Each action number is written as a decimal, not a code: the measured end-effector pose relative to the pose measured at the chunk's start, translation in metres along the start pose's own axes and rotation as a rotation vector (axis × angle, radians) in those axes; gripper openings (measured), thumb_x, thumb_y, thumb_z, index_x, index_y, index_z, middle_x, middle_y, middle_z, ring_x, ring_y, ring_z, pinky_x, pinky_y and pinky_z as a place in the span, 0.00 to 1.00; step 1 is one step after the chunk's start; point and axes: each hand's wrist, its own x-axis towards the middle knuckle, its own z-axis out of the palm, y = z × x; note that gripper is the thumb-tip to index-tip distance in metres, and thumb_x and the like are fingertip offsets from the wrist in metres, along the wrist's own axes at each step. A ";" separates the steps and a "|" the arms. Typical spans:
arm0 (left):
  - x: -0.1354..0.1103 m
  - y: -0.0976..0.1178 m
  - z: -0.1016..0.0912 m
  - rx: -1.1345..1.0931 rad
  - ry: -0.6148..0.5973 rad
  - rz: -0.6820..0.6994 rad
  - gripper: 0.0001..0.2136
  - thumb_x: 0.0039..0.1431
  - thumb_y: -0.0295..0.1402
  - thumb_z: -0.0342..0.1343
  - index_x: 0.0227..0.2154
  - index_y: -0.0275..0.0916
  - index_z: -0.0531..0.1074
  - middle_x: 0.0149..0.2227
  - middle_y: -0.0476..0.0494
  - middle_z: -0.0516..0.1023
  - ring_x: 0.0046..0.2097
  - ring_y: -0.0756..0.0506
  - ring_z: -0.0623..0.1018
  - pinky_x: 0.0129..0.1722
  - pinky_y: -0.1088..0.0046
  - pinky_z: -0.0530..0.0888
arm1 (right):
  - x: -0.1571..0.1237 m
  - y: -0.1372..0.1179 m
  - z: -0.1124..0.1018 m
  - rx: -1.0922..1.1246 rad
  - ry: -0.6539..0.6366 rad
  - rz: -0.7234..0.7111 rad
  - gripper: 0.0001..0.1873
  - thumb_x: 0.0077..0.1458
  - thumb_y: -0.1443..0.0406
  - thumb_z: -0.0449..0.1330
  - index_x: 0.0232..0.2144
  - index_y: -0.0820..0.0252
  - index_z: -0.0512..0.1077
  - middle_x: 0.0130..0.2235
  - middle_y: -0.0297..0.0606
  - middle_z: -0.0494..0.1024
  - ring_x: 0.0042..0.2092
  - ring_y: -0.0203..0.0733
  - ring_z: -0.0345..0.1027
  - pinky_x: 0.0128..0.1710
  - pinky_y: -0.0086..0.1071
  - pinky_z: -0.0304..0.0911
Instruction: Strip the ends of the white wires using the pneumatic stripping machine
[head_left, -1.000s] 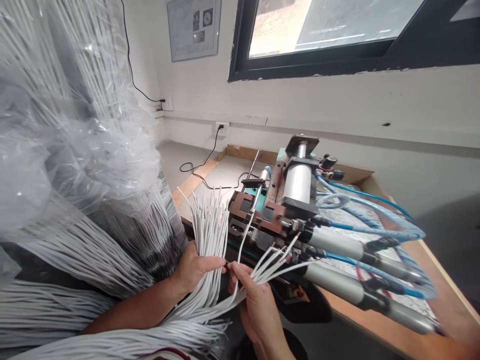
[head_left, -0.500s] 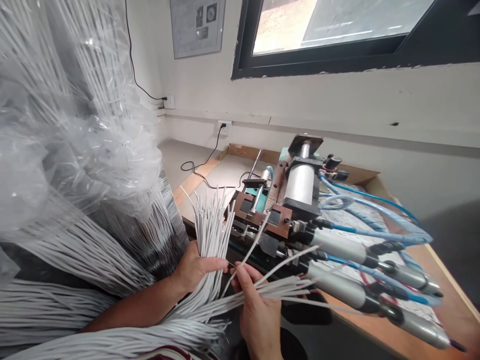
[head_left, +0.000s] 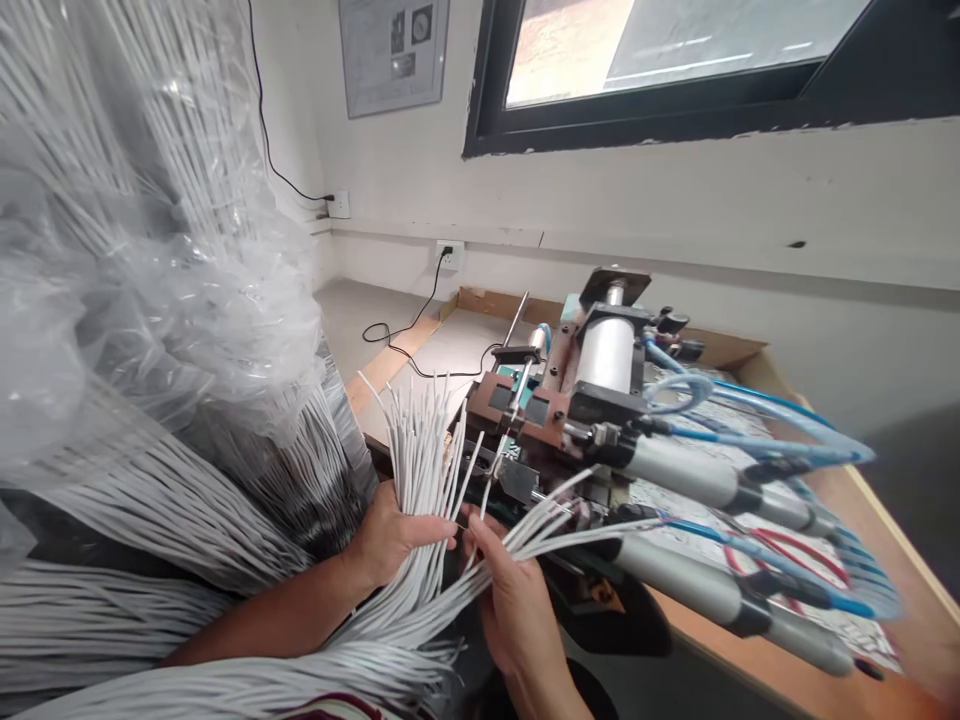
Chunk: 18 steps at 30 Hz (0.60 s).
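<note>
My left hand [head_left: 386,538] is closed around a thick upright bundle of light grey cables [head_left: 424,450], its thumb lying across the front and pointing right. My right hand [head_left: 521,610] holds a smaller bunch of grey cables [head_left: 544,520] that fans out to the right. Between its thumb and fingertips stands a single grey cable [head_left: 485,497], its upper end at the front of a pneumatic machine [head_left: 606,355]. The two thumb tips nearly meet. Fingers behind the cables are partly hidden.
Metal cylinders [head_left: 682,475] and blue air hoses [head_left: 780,450] extend right on the wooden-edged bench [head_left: 889,530]. Plastic-wrapped cable bundles [head_left: 225,300] crowd the left side. A black power cord [head_left: 405,350] runs to a wall socket [head_left: 450,255]. White scraps lie under the hoses.
My right hand has turned, swinging its bunch upward and bringing the single cable more upright at the machine. The machine's dark-squared brown plates have drawn closer together. My left hand stays put.
</note>
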 end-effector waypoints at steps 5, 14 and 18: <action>-0.001 0.002 0.000 0.028 -0.045 0.040 0.09 0.35 0.26 0.63 0.25 0.34 0.74 0.22 0.49 0.75 0.27 0.47 0.73 0.28 0.74 0.69 | -0.001 0.005 -0.001 -0.099 -0.032 -0.089 0.17 0.35 0.56 0.68 0.27 0.62 0.74 0.24 0.33 0.72 0.28 0.38 0.63 0.32 0.32 0.59; 0.008 0.007 0.001 0.015 0.032 0.011 0.07 0.35 0.27 0.63 0.22 0.32 0.73 0.20 0.48 0.73 0.23 0.49 0.72 0.25 0.74 0.69 | 0.004 0.003 0.007 0.096 0.194 -0.170 0.16 0.34 0.59 0.69 0.26 0.62 0.73 0.21 0.30 0.69 0.23 0.32 0.58 0.26 0.28 0.57; 0.013 0.012 0.005 0.009 0.041 0.021 0.08 0.35 0.26 0.63 0.24 0.32 0.73 0.21 0.48 0.74 0.23 0.48 0.73 0.25 0.74 0.69 | 0.012 -0.005 0.012 0.217 0.206 -0.094 0.15 0.27 0.62 0.70 0.21 0.63 0.73 0.20 0.30 0.69 0.23 0.33 0.59 0.25 0.29 0.58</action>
